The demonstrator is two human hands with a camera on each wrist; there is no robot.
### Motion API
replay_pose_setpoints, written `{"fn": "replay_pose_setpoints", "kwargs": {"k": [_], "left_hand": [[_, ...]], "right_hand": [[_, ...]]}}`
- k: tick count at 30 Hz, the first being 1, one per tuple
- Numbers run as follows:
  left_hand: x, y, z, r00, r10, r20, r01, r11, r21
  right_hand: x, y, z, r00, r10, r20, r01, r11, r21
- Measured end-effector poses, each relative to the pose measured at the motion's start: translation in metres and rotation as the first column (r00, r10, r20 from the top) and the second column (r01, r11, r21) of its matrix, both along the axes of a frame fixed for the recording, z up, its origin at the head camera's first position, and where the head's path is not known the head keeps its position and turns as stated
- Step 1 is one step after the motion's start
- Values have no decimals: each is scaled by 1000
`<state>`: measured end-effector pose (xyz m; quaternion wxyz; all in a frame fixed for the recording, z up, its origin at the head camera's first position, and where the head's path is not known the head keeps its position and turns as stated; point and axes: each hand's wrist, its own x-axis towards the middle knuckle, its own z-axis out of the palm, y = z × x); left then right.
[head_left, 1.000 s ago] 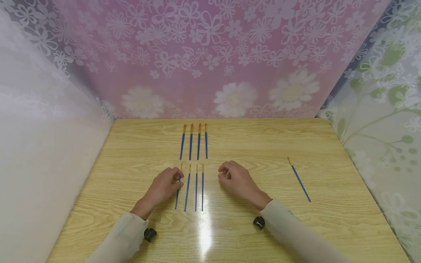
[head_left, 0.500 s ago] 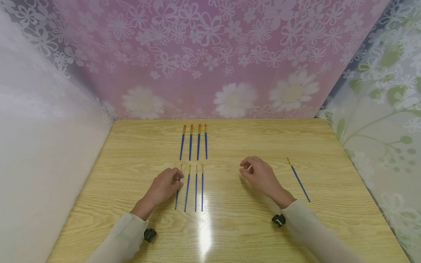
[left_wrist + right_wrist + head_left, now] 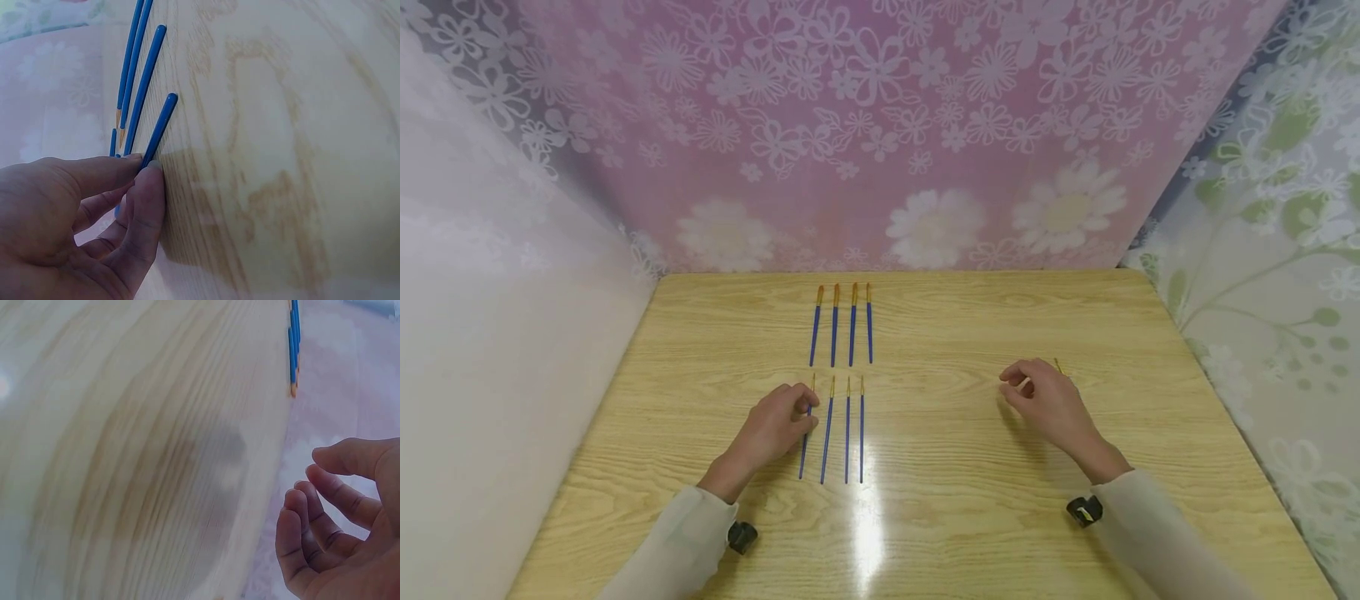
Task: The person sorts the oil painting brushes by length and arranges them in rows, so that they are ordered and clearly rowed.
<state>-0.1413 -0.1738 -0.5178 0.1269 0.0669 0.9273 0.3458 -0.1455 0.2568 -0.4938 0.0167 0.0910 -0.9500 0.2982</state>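
Observation:
My left hand (image 3: 773,423) pinches a thin paintbrush (image 3: 162,119) with a blue handle between thumb and finger. It is the leftmost of a near row, where thin paintbrushes (image 3: 827,433) lie side by side, bristles pointing away. Over the right part of the table hovers my right hand (image 3: 1051,407), fingers loosely curled with nothing in them. Just behind it a lone paintbrush (image 3: 1059,367) shows only its bristle end; the handle is hidden by the hand and arm. In the right wrist view the right thumb and fingertips stand apart.
A far row of thicker paintbrushes (image 3: 835,333) with orange bristles lies beyond the near row. The wood-grain table (image 3: 940,517) ends at a pink flowered back sheet (image 3: 820,200). Pale sheets hang on the left (image 3: 497,333) and right (image 3: 1292,358).
My right hand has moved to the right, away from the near row, and now covers most of the lone paintbrush. The left hand has stayed on its paintbrush.

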Motion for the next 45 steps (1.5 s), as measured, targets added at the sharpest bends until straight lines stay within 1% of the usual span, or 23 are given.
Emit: {"fn": "replay_pose_setpoints", "kwargs": {"k": [7, 14, 21, 26, 33, 40, 45], "left_hand": [[-1, -1, -1, 1000, 4, 20, -5, 1000, 1], [0, -1, -1, 1000, -1, 12, 1, 1000, -3], [-1, -1, -2, 1000, 3, 10, -3, 1000, 6], [-1, -1, -2, 1000, 7, 10, -7, 1000, 12], [-1, -1, 0, 1000, 3, 9, -3, 1000, 10], [0, 1, 3, 1000, -3, 12, 3, 1000, -3], [0, 2, 4, 1000, -1, 21, 1, 1000, -4]], "right_hand": [[4, 28, 3, 1000, -29, 5, 29, 1000, 11], [7, 51, 2, 997, -74, 5, 73, 996, 50], [12, 70, 1, 995, -93, 44, 89, 992, 88], [15, 84, -3, 991, -105, 88, 97, 991, 94], [16, 95, -12, 991, -105, 85, 95, 989, 113], [15, 100, -17, 985, -129, 117, 114, 985, 127], [13, 103, -21, 986, -120, 120, 104, 985, 137]]}}
